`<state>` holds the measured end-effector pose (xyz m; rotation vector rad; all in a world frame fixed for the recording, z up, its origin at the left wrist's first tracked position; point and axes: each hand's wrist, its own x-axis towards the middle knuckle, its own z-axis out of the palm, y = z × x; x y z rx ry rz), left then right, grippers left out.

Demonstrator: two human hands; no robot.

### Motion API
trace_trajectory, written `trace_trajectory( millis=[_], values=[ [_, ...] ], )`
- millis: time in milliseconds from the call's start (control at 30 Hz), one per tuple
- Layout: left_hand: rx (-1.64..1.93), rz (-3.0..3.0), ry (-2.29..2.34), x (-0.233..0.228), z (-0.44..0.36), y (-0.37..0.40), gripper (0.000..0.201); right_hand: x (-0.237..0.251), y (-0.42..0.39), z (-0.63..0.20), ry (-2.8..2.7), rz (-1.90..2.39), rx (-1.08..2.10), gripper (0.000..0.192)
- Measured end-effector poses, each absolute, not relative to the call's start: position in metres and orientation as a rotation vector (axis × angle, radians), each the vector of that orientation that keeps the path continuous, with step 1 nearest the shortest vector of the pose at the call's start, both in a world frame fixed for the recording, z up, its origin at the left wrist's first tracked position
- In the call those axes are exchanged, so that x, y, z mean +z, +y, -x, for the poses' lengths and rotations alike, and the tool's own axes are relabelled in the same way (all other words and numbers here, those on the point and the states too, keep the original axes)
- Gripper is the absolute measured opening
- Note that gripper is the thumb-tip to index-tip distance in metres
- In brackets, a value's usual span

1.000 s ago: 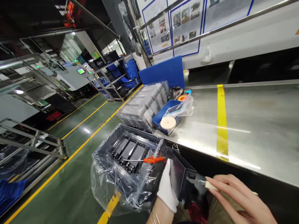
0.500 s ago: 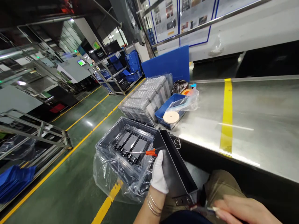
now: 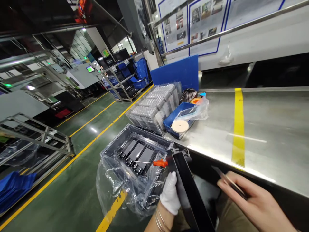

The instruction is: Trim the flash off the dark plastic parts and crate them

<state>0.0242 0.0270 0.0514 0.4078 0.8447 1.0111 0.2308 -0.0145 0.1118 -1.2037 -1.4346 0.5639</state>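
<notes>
My left hand, in a white glove, grips a long black channel-shaped metal part, which slants down toward my lap. A screwdriver with an orange handle sticks out to the left beside the part, its shaft over the bin; whether my left fingers also hold it is hidden. My bare right hand is closed around a thin, dark knife, blurred by motion, its blade pointing up and left. The knife is apart from the black part, to its right.
A grey bin lined with clear plastic holds several black parts on the left. Behind it stand stacked clear trays and a blue tray with a cream disc. A metal bench with yellow tape runs along the right.
My right hand has lifted the knife away from the lower end of the black part and moved up and right. The part has turned in my left hand, showing a narrower side.
</notes>
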Motion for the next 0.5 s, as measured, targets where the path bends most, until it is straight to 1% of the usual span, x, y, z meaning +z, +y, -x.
trace_trajectory(
  millis=[167, 267, 333, 367, 400, 467, 500],
  values=[
    [0.747, -0.350, 0.642, 0.044, -0.044, 0.010, 0.076, 0.105, 0.014, -0.205, -1.393, 1.144, 0.510, 0.038],
    [0.674, -0.340, 0.698, 0.055, -0.047, 0.013, 0.084, 0.107, 0.013, -0.196, -1.408, 1.117, 0.454, 0.037],
    [0.612, -0.292, 0.673, 0.070, -0.045, 0.017, 0.085, 0.112, 0.008, -0.194, -1.461, 1.104, 0.440, 0.036],
    [0.570, -0.254, 0.635, 0.078, -0.043, 0.019, 0.082, 0.115, 0.005, -0.193, -1.508, 1.096, 0.454, 0.034],
    [0.534, -0.229, 0.604, 0.086, -0.042, 0.021, 0.075, 0.118, 0.003, -0.193, -1.558, 1.086, 0.477, 0.033],
    [0.534, -0.261, 0.592, 0.101, -0.040, 0.025, 0.052, 0.123, 0.000, -0.195, -1.642, 1.072, 0.528, 0.032],
    [0.563, -0.337, 0.624, 0.107, -0.041, 0.026, 0.045, 0.125, 0.001, -0.198, -1.680, 1.074, 0.537, 0.033]
  ],
)
